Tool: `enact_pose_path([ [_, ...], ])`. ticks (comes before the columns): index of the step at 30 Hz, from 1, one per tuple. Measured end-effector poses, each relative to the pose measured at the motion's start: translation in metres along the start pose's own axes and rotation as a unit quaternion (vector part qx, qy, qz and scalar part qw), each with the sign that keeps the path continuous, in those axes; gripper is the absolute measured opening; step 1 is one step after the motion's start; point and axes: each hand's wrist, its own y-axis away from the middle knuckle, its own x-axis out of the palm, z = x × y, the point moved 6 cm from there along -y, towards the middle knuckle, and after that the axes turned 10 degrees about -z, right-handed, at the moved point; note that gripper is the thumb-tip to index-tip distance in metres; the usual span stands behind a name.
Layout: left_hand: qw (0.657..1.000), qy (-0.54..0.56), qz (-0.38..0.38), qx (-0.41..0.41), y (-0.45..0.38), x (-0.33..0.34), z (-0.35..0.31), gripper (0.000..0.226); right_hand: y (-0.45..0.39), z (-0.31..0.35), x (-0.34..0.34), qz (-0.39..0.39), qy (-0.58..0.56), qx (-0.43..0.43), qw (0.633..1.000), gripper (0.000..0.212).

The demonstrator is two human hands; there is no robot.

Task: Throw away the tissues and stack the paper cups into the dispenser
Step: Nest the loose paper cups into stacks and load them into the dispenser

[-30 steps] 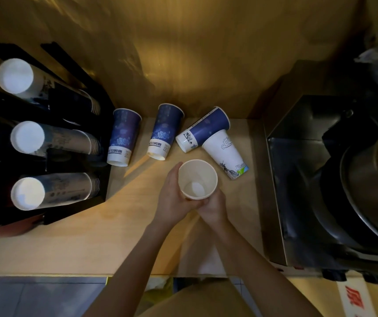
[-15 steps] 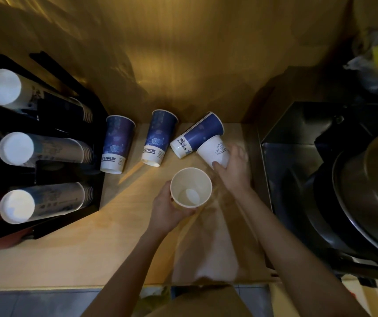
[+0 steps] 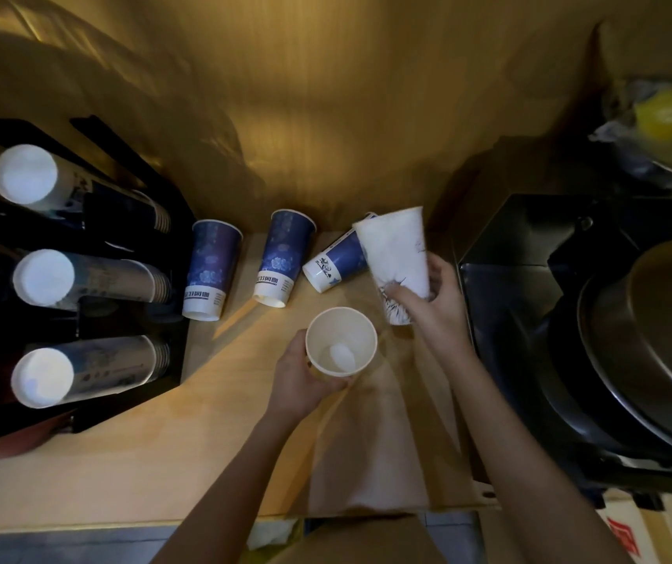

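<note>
My left hand (image 3: 302,380) grips an upright paper cup (image 3: 341,341), its open mouth facing me, above the wooden counter (image 3: 123,462). My right hand (image 3: 434,303) holds a white printed cup (image 3: 397,258) lifted off the counter and tilted. Behind it a blue cup (image 3: 336,264) lies on its side. Two more blue cups (image 3: 210,266) (image 3: 283,258) stand upside down near the wall. The black dispenser (image 3: 139,254) at the left holds three rows of stacked cups (image 3: 82,274). No tissue on the counter is visible.
A black and steel appliance (image 3: 594,339) with a round metal lid fills the right side, close to my right forearm. A yellow item in a plastic bag (image 3: 668,116) sits at the upper right. The wooden wall rises behind the cups.
My right hand left the upright cup, reached to the white printed cup lying on the counter, gripped it and raised it. My left hand kept hold of the upright cup.
</note>
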Motion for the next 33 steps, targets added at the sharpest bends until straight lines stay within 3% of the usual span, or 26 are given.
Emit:
enact_pose_path([
  [3,1.000,0.007,0.001,0.003,0.000,0.000,-0.002,0.080,0.029,0.026,0.004,0.036,-0.114,0.002,0.993,0.069],
  [5,1.000,0.011,0.004,0.002,0.000,0.000,-0.003,0.083,0.050,0.018,0.013,0.076,-0.133,0.019,0.988,0.071],
  [8,1.000,0.008,0.006,0.000,0.001,-0.001,-0.004,0.082,0.075,-0.001,0.023,0.121,-0.036,0.006,0.992,0.086],
  [11,1.000,-0.012,0.012,0.005,0.000,-0.001,-0.005,0.084,0.083,-0.013,0.024,0.115,0.076,-0.031,0.990,0.085],
  [16,1.000,-0.015,0.012,0.008,0.001,-0.001,-0.006,0.086,0.085,-0.022,0.027,0.144,0.113,-0.023,0.983,0.105],
  [21,0.999,-0.035,0.005,-0.011,0.002,0.004,-0.013,0.080,0.083,-0.018,0.026,0.176,0.234,-0.103,0.951,0.086],
  [28,0.996,0.001,0.087,0.036,0.002,0.044,-0.055,0.092,0.057,-0.014,-0.018,0.078,0.270,-0.100,0.954,0.082],
  [33,0.993,-0.021,0.088,0.075,-0.004,0.071,-0.085,0.087,0.041,-0.019,-0.048,0.036,0.255,-0.062,0.964,0.080],
])
